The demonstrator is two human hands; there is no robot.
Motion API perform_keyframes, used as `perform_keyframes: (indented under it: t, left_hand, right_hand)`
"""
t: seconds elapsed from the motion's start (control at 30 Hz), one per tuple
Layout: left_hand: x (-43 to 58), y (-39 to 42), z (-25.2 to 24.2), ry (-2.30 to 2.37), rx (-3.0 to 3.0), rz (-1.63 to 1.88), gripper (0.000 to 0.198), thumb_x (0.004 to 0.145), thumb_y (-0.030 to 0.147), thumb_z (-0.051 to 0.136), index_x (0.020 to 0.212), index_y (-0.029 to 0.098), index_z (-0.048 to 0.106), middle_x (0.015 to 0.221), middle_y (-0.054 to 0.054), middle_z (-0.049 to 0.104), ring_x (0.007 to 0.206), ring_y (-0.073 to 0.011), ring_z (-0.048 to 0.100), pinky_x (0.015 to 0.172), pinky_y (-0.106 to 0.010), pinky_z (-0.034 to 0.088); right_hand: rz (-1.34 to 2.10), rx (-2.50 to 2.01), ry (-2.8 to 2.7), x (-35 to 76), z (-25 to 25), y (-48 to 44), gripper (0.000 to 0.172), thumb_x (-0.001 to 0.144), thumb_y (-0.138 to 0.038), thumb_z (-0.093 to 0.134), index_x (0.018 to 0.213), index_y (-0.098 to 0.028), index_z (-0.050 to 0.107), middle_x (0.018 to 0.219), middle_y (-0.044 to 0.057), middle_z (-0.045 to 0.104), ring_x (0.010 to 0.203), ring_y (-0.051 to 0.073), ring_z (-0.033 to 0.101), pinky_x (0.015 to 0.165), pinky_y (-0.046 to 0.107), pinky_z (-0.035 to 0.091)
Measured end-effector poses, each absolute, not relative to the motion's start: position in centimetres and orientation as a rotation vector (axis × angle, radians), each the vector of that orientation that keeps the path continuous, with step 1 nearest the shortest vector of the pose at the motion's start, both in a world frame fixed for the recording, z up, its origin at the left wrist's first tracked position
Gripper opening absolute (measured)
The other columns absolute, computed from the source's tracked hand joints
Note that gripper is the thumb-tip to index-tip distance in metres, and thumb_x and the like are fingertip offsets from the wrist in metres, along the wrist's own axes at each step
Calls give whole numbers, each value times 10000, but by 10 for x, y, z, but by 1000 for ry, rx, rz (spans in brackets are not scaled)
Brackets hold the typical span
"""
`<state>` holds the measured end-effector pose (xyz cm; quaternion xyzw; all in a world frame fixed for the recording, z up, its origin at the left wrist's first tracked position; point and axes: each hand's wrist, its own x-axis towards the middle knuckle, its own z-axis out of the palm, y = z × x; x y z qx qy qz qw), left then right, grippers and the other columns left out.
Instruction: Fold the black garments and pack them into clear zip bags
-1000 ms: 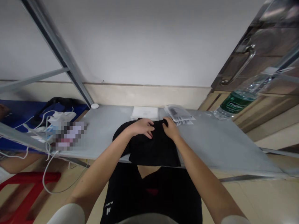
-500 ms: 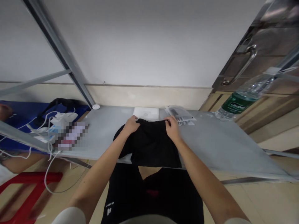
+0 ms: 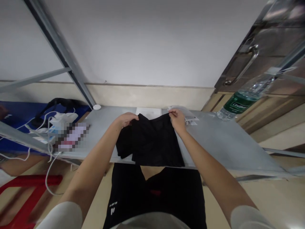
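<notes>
A black garment (image 3: 156,141), shaped rather like a pair of shorts, hangs from my two hands over the grey tabletop. Its lower edge reaches the front edge of the table, and a narrower lobe lies on its left side. My left hand (image 3: 128,119) pinches the upper left corner. At the upper right corner my right hand (image 3: 177,119) has thumb and fingers closed on the cloth. The top edge sags slightly between them. Behind the garment, a flat white object (image 3: 148,112) is partly covered. Clear plastic packaging (image 3: 188,114) lies just behind my right hand.
A large water bottle (image 3: 239,103) stands at the table's right end. On the left are a white round object (image 3: 97,107), a tissue pack (image 3: 63,120), cables and a metal frame post (image 3: 82,89). Another person's arm (image 3: 21,163) shows near a red stool (image 3: 30,183).
Both hands have moved slightly up and the top edge is pulled wider, my left hand shifting left. The garment now lies flatter and straighter.
</notes>
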<state>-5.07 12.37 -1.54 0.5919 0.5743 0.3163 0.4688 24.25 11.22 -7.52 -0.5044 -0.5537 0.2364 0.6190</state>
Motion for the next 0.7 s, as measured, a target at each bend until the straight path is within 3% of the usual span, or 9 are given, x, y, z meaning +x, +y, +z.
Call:
perform_keyframes:
  t: [0.13,0.37,0.57,0.7]
  left_hand:
    - [-45,123,-9,1359,1283,662,138,656,230,797,701,144,698,710,-95,708,659,-219,672,614,-326,539]
    - [-44,127,-10,1391,1380,1214,120,630,140,712,697,171,618,684,2,619,693,-146,584,689,-277,463]
    - [-50,85,-1,1427,1756,1201,87,698,158,655,764,193,610,736,2,640,742,-173,594,780,-329,490]
    - [-58,21,-12,1368,2025,1189,152,772,150,608,908,211,643,931,-24,680,935,-201,631,918,-365,501]
  right_hand:
    - [562,-1147,-1238,244,-78,120,119,764,-263,605,865,-218,648,920,47,723,941,233,692,991,457,516]
    - [615,-1129,-1121,259,-77,126,140,731,-314,669,847,-245,634,847,3,680,863,186,681,866,389,555]
    - [699,-1015,-1194,263,-63,87,123,757,-289,701,867,-255,657,914,21,748,960,213,715,992,442,525]
    - [722,-1067,-1312,278,-67,36,102,771,-263,728,866,-249,693,982,37,755,999,232,709,1003,450,517]
